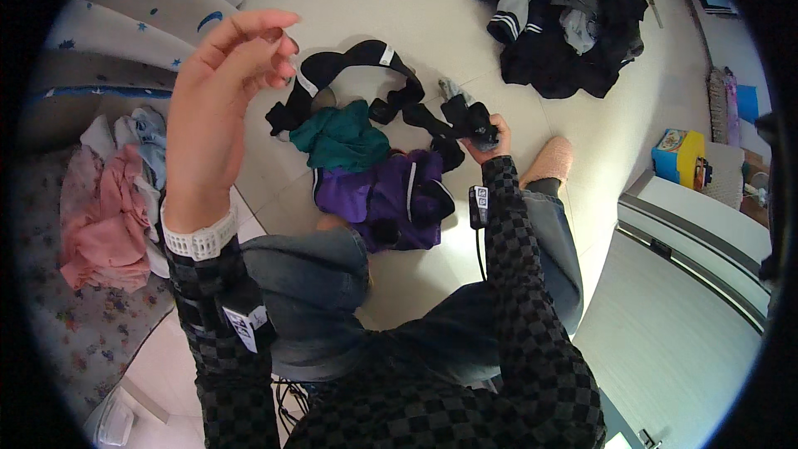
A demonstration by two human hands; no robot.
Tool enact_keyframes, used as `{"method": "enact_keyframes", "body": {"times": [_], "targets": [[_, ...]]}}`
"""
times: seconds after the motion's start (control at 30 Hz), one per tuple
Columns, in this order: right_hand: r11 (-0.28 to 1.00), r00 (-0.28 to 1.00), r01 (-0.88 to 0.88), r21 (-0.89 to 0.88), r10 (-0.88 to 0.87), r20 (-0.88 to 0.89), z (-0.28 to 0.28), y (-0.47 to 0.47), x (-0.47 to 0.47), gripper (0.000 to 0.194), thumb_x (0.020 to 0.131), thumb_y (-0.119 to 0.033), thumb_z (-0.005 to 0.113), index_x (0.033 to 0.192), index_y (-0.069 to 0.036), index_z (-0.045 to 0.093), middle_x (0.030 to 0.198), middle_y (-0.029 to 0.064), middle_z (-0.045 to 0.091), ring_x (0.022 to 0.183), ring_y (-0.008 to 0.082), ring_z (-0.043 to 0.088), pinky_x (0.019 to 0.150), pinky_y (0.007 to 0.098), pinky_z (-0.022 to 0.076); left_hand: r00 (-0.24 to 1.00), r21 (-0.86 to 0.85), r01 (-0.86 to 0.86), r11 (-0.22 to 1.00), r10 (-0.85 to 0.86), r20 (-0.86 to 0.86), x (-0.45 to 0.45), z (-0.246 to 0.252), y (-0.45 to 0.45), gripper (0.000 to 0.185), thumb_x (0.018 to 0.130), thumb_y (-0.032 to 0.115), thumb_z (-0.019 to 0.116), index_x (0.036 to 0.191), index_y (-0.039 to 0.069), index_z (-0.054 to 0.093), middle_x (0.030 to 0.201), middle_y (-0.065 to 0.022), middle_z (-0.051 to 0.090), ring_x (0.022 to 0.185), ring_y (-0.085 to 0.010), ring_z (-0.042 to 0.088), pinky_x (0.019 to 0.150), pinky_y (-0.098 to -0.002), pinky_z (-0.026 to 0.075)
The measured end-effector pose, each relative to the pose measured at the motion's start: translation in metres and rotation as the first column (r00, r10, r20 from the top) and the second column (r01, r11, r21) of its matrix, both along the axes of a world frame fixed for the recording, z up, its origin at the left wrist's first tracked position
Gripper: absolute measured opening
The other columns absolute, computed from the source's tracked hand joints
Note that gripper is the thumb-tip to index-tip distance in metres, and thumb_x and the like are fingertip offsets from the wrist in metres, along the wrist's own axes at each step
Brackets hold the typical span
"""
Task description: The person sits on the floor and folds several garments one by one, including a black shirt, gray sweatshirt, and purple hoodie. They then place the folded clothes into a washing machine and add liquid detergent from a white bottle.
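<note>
My left hand [215,93] is raised at the left, its fingers loosely curled and apart, with nothing seen in it. A white watch strap [201,236] circles that wrist. My right hand [497,141] grips a bunch of black and grey cloth pieces [477,123], which look like socks. Left of it on the floor lie a purple garment [349,193] with white piping and a crumpled green cloth [343,137]. Beyond the green cloth, a black fabric band [324,65] with white labels curves in an arch. More small black pieces [386,109] lie near its right end.
A heap of dark clothes [555,31] lies on the floor at the far right. Pink and pale clothes [115,218] rest on a flowered surface at the left, below a star-patterned curtain [149,6]. A blue and yellow box [679,156] stands on a white cabinet [698,212].
</note>
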State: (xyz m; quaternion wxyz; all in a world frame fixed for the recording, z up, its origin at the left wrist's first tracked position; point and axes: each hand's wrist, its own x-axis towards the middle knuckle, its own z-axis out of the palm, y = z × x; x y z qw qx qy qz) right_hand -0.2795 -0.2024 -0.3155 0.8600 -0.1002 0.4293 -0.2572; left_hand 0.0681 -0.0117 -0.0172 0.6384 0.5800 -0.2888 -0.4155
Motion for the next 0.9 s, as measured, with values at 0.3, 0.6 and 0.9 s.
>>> {"method": "enact_keyframes", "body": {"times": [0.3, 0.6, 0.9], "targets": [[0.628, 0.509, -0.751, -0.202, 0.356, -0.784, -0.004, -0.014, -0.038, 0.053, 0.07, -0.005, 0.064, 0.12, -0.009, 0.049, 0.09, 0.0134, 0.065, 0.079, 0.0204, 0.063, 0.069, 0.0335, 0.0514, 1.0, -0.025, 0.003, 1.0, -0.003, 0.013, 0.002, -0.003, 0.001, 0.026, 0.092, 0.012, 0.052, 0.113, 0.002, 0.063, 0.093, -0.0021, 0.063, 0.082, -0.008, 0.057, 0.076, -0.0215, 0.042], [0.314, -0.054, -0.944, 0.098, 0.149, -0.987, -0.078, 0.034, -0.049, 0.044, 0.066, -0.022, 0.075, 0.107, -0.008, 0.067, 0.102, 0.0201, 0.067, 0.1, 0.0363, 0.063, 0.088, 0.0447, 0.0498, 0.999, 0.035, -0.014, 0.999, 0.012, 0.044, -0.001, -0.006, -0.004, 0.026, 0.091, 0.013, 0.053, 0.112, 0.003, 0.064, 0.093, -0.0019, 0.063, 0.081, -0.0082, 0.057, 0.075, -0.0216, 0.043], [0.038, 0.19, -0.967, -0.252, 0.766, -0.614, 0.028, -0.003, 0.035, 0.041, 0.071, -0.008, 0.059, 0.111, 0.0, 0.061, 0.093, 0.0056, 0.064, 0.083, 0.0147, 0.06, 0.075, 0.0291, 0.0497, 1.0, 0.015, -0.006, 1.0, 0.005, 0.027, -0.003, -0.004, -0.001, 0.026, 0.093, 0.013, 0.055, 0.114, 0.0, 0.061, 0.092, -0.003, 0.061, 0.082, -0.0095, 0.056, 0.075, -0.0216, 0.044]]}}
